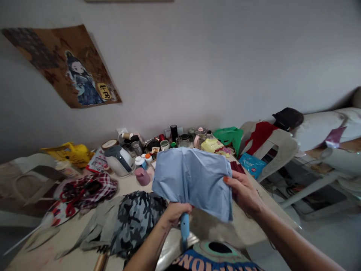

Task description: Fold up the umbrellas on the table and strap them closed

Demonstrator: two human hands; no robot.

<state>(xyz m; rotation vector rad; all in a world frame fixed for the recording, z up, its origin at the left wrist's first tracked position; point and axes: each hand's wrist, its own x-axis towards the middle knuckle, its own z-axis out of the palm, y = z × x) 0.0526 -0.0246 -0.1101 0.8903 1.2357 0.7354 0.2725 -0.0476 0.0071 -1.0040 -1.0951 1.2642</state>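
Observation:
A light blue folding umbrella (194,177) is held up over the table, its canopy loosely folded and spread sideways. My left hand (177,212) is closed around it just below the canopy, at the top of the blue handle (184,226). At the right edge of the fabric, my right hand (245,190) pinches the cloth between thumb and fingers. Crumpled grey camouflage fabric (138,218) lies on the table to the left, beside plain grey cloth (104,222). Below the handle, a shiny clear plastic piece (169,250) shows partly.
The table (42,250) carries an electric kettle (118,160), a pink cup (142,177), several bottles and jars, and a plaid cloth (103,188). A green bag (229,135) and a blue packet (252,165) are at the right, near a white chair (278,148).

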